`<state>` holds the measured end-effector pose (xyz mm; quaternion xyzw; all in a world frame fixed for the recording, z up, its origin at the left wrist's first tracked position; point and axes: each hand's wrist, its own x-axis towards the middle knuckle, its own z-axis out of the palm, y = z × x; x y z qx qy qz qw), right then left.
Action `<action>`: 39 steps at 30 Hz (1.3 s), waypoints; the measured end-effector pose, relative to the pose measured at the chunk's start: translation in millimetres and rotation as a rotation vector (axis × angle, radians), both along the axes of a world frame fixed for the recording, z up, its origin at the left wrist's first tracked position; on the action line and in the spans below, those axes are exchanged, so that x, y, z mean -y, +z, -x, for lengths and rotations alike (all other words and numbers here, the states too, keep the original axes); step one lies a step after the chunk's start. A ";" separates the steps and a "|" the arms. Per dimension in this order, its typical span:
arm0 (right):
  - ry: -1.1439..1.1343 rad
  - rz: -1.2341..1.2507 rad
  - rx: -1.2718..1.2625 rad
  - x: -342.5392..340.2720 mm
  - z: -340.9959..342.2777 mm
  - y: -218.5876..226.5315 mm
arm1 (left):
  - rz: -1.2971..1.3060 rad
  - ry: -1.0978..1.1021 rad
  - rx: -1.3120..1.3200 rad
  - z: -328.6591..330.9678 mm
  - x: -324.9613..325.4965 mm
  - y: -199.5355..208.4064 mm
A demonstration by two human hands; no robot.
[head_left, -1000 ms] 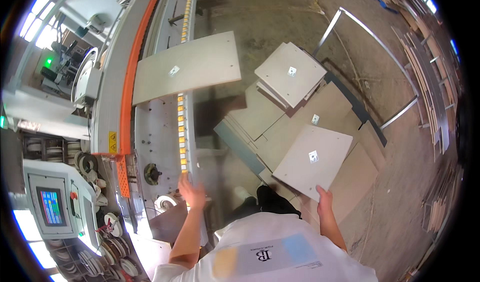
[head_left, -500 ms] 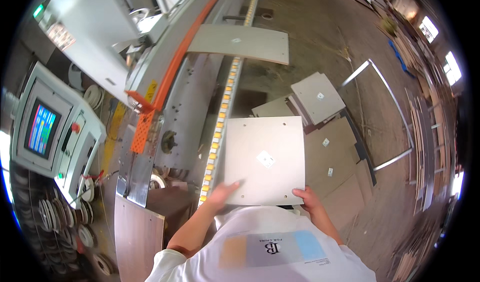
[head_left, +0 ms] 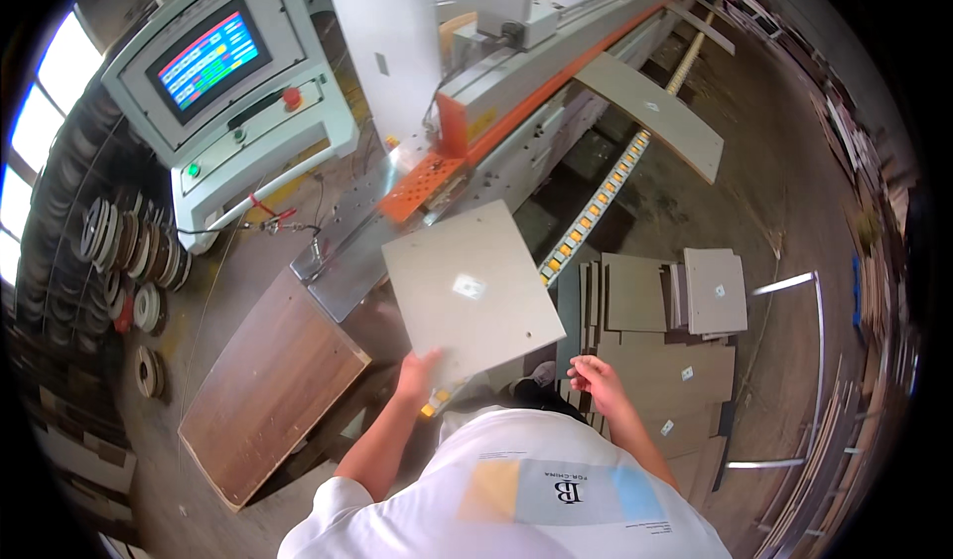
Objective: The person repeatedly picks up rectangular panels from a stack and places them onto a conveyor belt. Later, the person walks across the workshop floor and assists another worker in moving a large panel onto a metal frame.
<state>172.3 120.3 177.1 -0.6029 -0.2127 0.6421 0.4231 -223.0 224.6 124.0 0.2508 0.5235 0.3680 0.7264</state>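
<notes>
While the left hand (head_left: 421, 372) grasps the beige panel (head_left: 462, 246) by its near edge, the right hand (head_left: 599, 380) (free, fingers loosely curled) hovers just beside its corner.

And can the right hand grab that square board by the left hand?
Probably yes: the right hand looks empty, close to the nearest corner of the square board, and nothing seems to block the gap.

We observe moderate indoor light; daylight overexposes left-side windows (head_left: 58, 74). Screen (head_left: 208, 60) glows brightly. Shadow darkens floor (head_left: 675, 211) beside roller rail (head_left: 594, 211). Left hand (head_left: 421, 372) motion-blurred. We note fisheye bending, black corners.
</notes>
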 end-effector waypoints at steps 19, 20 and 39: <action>0.006 0.324 0.253 94.2 -98.0 -101.8 | 0.098 0.497 -0.103 -57.5 -97.1 -17.4; 0.010 0.327 0.241 99.3 -103.4 -106.2 | 0.071 0.513 -0.101 -63.0 -103.8 -28.3; -0.666 0.367 0.615 42.1 -368.2 -251.2 | -0.047 -0.175 -0.653 -189.4 -174.6 -55.4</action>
